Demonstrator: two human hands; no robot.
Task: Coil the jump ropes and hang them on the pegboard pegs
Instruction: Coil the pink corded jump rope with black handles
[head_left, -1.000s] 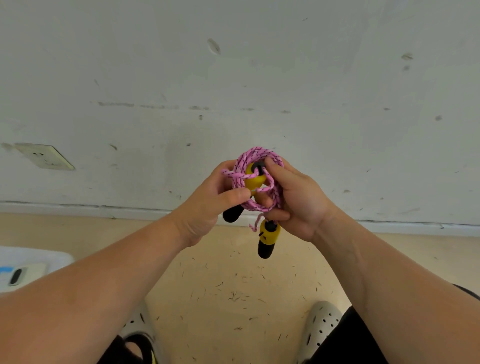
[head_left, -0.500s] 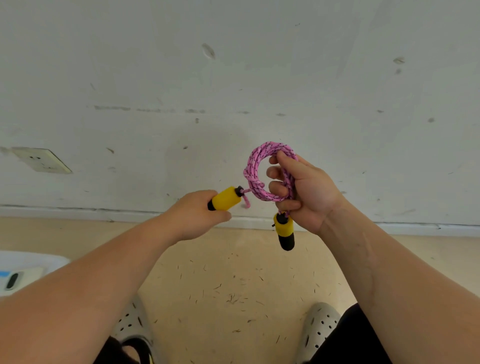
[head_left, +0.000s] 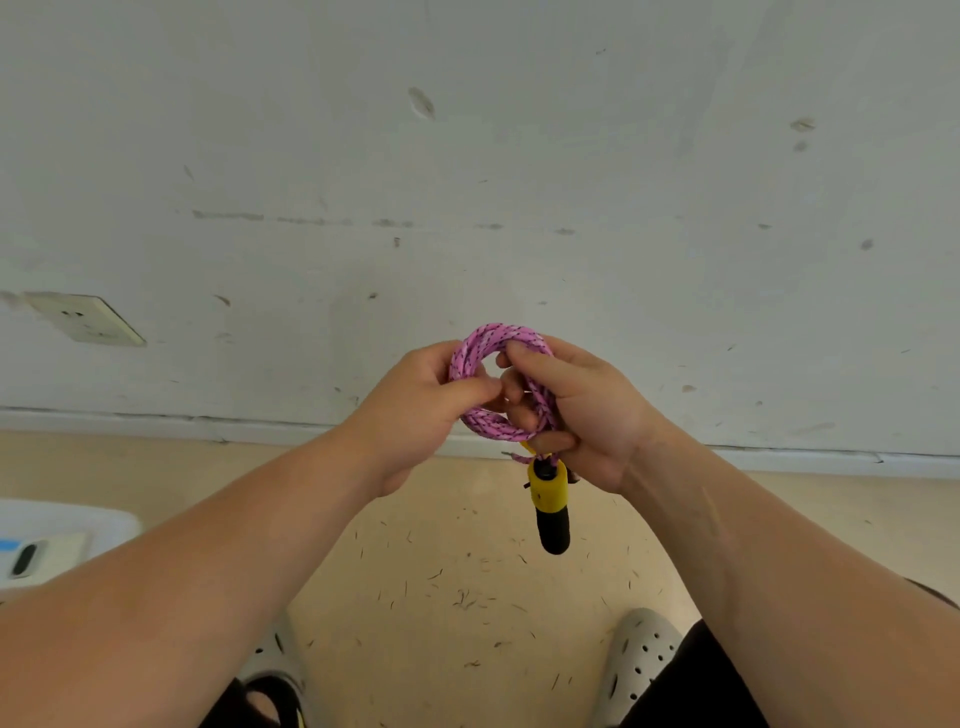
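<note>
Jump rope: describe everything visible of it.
The jump rope is pink braided cord flecked dark, wound into a small coil of several turns and held in the air. The left hand pinches its left side; the right hand curls its fingers through it. One grip, yellow with a black end, hangs below; the other is hidden.

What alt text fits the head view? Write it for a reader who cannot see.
Two bare hands hold a coiled pink braided jump rope before a scuffed white wall: the left hand pinches its left side, the right hand curls its fingers through the loop. A yellow-and-black handle hangs below, above a tan floor.
</note>
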